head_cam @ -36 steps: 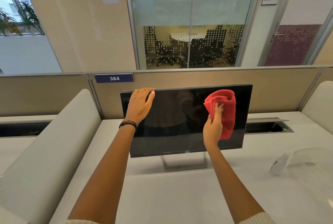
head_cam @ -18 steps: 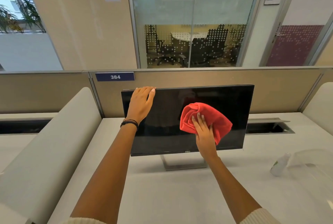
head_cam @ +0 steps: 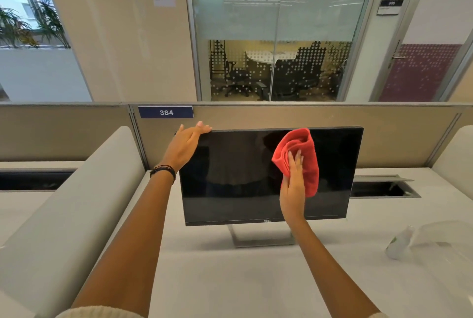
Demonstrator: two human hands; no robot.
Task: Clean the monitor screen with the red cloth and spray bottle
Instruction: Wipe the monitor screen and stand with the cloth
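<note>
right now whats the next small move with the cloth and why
Probably sweep the red cloth sideways toward the monitor's right edge. The right hand presses it flat on the upper middle of the screen, the strip to its right is uncovered, and the left hand steadies the top left corner.

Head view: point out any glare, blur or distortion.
Head view: wide-angle bending bows the partition top; the dark monitor screen mirrors a faint reflection; the spray bottle at right is smeared and washed out; both hands and the red cloth stay sharp.
</note>
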